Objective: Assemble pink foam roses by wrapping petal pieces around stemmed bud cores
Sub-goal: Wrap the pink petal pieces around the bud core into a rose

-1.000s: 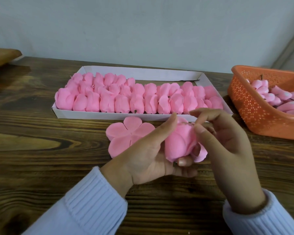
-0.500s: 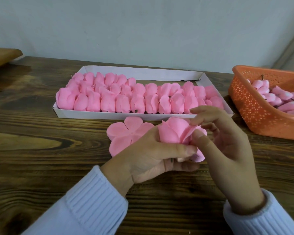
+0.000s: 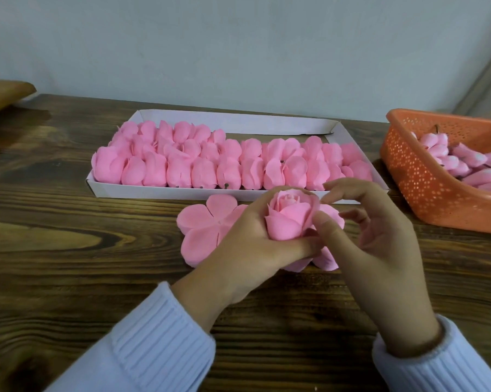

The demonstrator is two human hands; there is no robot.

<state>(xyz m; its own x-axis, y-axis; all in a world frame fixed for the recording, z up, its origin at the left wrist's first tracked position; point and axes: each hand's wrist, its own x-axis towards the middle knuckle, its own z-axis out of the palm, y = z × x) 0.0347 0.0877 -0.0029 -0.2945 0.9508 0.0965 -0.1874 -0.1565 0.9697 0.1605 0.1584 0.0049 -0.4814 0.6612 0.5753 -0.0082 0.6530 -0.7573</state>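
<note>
A dark wooden table (image 3: 68, 250) runs up to a pale wall (image 3: 238, 52). At the back sits a white tray (image 3: 238, 124) packed with rows of finished roses (image 3: 230, 171). Off to the right, an orange basket (image 3: 425, 188) holds pink buds (image 3: 465, 162). Centre stage is the left hand (image 3: 247, 250), its fingers curled round a rose (image 3: 289, 219) and holding it upright above the table, just in front of the tray. The right hand (image 3: 386, 244) comes in beside it, thumb pressing a petal to the rose's side and forefinger curling to its rim. Loose petals (image 3: 326, 258) hang beneath. A flat petal piece (image 3: 202, 224) lies on the table behind the left hand.
</note>
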